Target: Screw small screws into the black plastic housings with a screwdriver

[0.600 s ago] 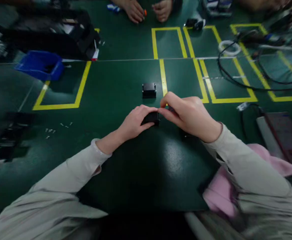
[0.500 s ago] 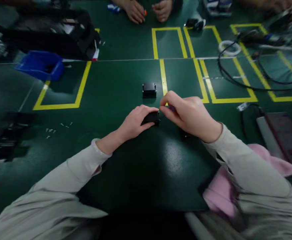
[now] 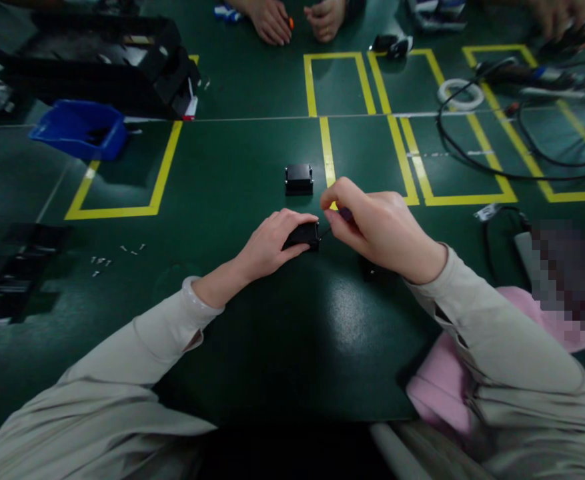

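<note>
My left hand (image 3: pixel 275 243) is closed around a small black box (image 3: pixel 306 235), thumb on the near side and fingers over the far side. The box rests on the green table, its right end showing small shiny screws. My right hand (image 3: pixel 372 223) pinches a dark-handled screwdriver (image 3: pixel 343 215), mostly hidden by the fingers. Its thin shaft points left at the box's right end; whether the tip sits in a screw I cannot tell. A second black box (image 3: pixel 299 180) with screws at its corners stands just beyond. Several loose screws (image 3: pixel 101 261) lie to the left.
A blue bin (image 3: pixel 79 130) and a long black case (image 3: pixel 92 60) stand at the back left. Black parts (image 3: pixel 17 273) lie at left. Another person's hands (image 3: pixel 297 21) rest at the far side. Cables (image 3: pixel 472 157), a white ring (image 3: pixel 461 95) and pink cloth (image 3: pixel 442 383) are at right.
My right hand has shifted very slightly, with the screwdriver shaft now showing more clearly beside the box. My left hand keeps its hold on the box.
</note>
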`<state>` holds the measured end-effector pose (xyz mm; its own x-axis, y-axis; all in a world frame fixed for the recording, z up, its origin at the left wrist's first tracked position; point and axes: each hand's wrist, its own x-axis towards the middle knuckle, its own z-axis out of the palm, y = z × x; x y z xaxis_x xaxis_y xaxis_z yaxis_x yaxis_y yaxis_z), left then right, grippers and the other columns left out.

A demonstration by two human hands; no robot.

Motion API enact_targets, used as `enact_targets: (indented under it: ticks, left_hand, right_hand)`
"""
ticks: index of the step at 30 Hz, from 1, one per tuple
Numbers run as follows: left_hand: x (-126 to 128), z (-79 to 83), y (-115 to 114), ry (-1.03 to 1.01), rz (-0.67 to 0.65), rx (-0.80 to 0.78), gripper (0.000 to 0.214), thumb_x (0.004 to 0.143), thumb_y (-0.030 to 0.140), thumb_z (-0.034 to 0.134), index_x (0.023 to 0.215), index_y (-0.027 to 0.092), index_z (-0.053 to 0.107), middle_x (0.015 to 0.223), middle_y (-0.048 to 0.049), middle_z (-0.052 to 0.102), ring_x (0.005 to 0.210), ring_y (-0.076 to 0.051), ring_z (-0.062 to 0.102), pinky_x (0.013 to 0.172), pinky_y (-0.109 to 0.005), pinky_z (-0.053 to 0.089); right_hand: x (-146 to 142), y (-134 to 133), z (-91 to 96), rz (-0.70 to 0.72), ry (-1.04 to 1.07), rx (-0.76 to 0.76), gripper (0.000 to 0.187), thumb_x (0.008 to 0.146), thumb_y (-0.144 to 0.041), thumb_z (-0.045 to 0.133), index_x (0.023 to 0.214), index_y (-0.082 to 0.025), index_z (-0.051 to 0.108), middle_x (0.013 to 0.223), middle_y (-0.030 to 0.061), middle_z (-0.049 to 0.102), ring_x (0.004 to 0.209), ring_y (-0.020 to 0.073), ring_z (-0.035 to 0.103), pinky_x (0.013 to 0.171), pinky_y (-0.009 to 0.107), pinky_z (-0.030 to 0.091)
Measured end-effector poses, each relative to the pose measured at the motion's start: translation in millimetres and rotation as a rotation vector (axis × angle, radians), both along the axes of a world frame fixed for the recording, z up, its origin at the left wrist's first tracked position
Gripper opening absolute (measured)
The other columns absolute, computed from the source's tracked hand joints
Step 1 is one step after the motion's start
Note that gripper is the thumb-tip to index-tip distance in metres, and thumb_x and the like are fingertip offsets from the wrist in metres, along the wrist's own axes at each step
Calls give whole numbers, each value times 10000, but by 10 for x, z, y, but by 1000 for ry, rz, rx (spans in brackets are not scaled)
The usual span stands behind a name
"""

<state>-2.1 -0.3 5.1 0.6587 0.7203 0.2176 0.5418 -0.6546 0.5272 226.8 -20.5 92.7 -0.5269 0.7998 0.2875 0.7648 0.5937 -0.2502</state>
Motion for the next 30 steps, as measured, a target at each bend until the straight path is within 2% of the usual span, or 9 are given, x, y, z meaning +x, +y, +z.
enact_targets:
  ticks: [15,23,28,30]
  left_hand:
    - [-7,5,3,-4,-1,4,424,974,304,615,1372,235,487,1288,-66,604,1141,-227,570,1000,-390,461]
    - [-7,-10,1,-8,-9,7,421,980,310,608,1374,227,485,1283,-72,602,1156,-230,568,1018,-399,459]
    - [-13,-32,8,0,3,10,439,976,322,616,1384,226,483,1289,-75,598,1144,-234,567,1014,-403,461]
    - [-9,-19,2,-2,0,6,431,980,320,607,1382,226,485,1290,-76,599,1145,-233,566,1017,-403,459]
  right_hand:
    - [5,-2,0,-10,-12,15,258,1012,-326,411,1069,-165,603,675,-3,587,535,102,456,583,252,278]
    - [-4,-7,14,23,22,-22,258,972,-232,415,1163,-149,567,702,-10,575,559,99,445,581,246,295]
    - [2,-3,14,24,24,-7,255,1014,-352,432,1047,-166,604,684,-10,569,559,95,448,585,243,280]
    - [5,-2,8,12,20,-8,245,1012,-329,425,1052,-170,606,675,-14,564,548,92,441,582,241,276]
